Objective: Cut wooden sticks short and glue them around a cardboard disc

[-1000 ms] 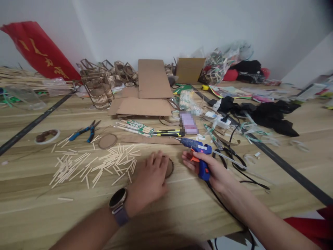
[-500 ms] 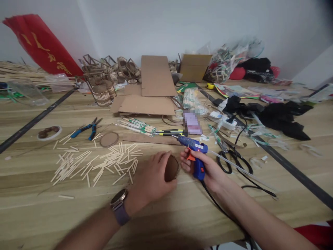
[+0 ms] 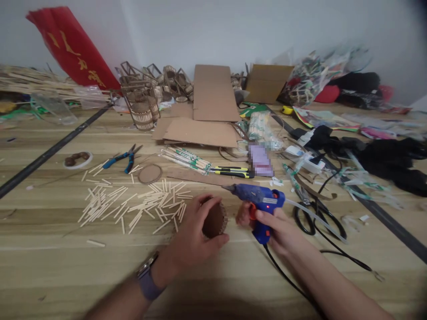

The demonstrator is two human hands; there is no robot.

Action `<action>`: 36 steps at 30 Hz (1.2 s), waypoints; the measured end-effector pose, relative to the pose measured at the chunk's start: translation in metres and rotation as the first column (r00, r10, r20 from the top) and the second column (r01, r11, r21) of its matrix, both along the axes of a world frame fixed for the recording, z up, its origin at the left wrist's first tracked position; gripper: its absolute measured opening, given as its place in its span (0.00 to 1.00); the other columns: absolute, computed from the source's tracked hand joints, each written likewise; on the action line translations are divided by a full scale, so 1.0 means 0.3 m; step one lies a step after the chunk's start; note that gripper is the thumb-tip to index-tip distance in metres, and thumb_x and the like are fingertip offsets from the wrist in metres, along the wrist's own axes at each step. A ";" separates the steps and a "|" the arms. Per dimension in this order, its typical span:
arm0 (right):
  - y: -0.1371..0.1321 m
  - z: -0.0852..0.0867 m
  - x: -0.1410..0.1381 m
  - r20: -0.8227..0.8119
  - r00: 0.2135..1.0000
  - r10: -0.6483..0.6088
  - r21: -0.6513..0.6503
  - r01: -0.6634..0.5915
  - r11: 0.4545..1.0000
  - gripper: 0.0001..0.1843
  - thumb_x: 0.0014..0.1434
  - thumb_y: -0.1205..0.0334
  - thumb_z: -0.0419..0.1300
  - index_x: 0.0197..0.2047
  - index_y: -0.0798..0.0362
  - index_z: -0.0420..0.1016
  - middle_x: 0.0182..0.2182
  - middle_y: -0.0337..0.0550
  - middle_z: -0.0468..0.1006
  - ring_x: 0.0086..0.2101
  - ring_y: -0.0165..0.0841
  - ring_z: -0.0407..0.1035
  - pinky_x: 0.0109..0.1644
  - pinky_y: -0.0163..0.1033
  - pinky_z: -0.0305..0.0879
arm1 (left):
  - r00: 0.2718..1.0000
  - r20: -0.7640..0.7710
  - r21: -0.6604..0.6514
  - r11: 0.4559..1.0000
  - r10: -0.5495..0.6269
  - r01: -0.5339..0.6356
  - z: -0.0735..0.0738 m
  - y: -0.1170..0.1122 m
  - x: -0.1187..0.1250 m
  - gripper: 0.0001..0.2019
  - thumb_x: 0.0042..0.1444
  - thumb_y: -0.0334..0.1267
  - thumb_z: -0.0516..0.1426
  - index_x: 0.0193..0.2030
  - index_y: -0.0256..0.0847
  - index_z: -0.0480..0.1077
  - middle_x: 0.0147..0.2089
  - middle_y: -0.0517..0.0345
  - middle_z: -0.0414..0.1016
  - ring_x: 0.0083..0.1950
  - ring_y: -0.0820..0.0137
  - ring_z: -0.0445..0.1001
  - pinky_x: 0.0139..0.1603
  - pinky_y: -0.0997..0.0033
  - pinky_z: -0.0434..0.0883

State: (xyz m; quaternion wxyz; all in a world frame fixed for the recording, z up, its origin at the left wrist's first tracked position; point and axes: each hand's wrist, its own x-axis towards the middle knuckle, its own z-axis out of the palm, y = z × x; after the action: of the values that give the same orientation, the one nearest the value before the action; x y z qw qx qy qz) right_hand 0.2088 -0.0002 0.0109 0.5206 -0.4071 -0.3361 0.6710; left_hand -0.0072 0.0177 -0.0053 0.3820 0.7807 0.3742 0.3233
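My left hand (image 3: 191,240) is wrapped round a small round cardboard cup (image 3: 215,221), which lies tilted with its open mouth showing. Fingers sit along its top and the thumb at its lower edge; its far side is hidden. In my right hand (image 3: 278,226) is a blue hot glue gun (image 3: 262,198), fingers round the grip by its orange trigger. Its nozzle points left, above the cup and apart from it. A clear glue stick (image 3: 310,215) trails from its back. Left of the cup, many short wooden sticks (image 3: 156,204) are scattered beside a cardboard disc (image 3: 150,174).
Blue pliers (image 3: 125,159), a dish of brown beads (image 3: 78,160), a yellow-black cutter (image 3: 233,171) and a phone (image 3: 260,159) lie beyond. Black-handled scissors (image 3: 303,218) are at right. Cardboard sheets (image 3: 200,132) and finished small baskets (image 3: 143,115) stand at the back.
The glue gun has come nearer and turned more level. My left hand has shifted slightly left, opening wider round the cup. The whole view has swung a little left.
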 end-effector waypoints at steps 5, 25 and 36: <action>0.009 -0.027 0.082 0.141 0.989 0.041 0.217 -0.071 0.974 0.15 0.49 0.49 0.67 0.27 0.53 0.77 0.21 0.41 0.75 0.24 0.34 0.69 0.29 0.39 0.65 | 0.997 0.057 0.036 0.997 0.060 -0.062 0.000 0.010 -0.021 0.29 0.54 0.42 0.60 0.62 0.43 0.57 0.62 0.44 0.54 0.66 0.54 0.55 0.66 0.49 0.56; -0.007 -0.002 0.103 0.770 0.638 0.020 0.267 -0.350 0.898 0.08 0.53 0.57 0.63 0.27 0.52 0.73 0.22 0.40 0.73 0.24 0.33 0.69 0.25 0.34 0.65 | 0.984 0.162 0.234 0.966 0.071 -0.108 -0.037 -0.002 -0.020 0.36 0.54 0.59 0.57 0.67 0.53 0.51 0.63 0.46 0.54 0.64 0.53 0.58 0.61 0.51 0.62; -0.012 0.006 0.092 0.796 0.604 0.028 0.268 -0.394 0.879 0.07 0.55 0.59 0.60 0.29 0.51 0.71 0.23 0.39 0.73 0.23 0.31 0.68 0.25 0.32 0.65 | 0.988 0.148 0.176 0.981 0.052 -0.078 -0.033 -0.017 -0.021 0.35 0.54 0.60 0.56 0.66 0.52 0.53 0.63 0.47 0.55 0.65 0.54 0.57 0.63 0.53 0.61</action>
State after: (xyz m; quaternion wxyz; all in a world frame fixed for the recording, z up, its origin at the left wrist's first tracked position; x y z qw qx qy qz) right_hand 0.2364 -0.0036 0.0128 0.3146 -0.4892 -0.7079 0.4008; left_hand -0.0136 0.0124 -0.0153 0.3244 0.7745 0.3403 0.4232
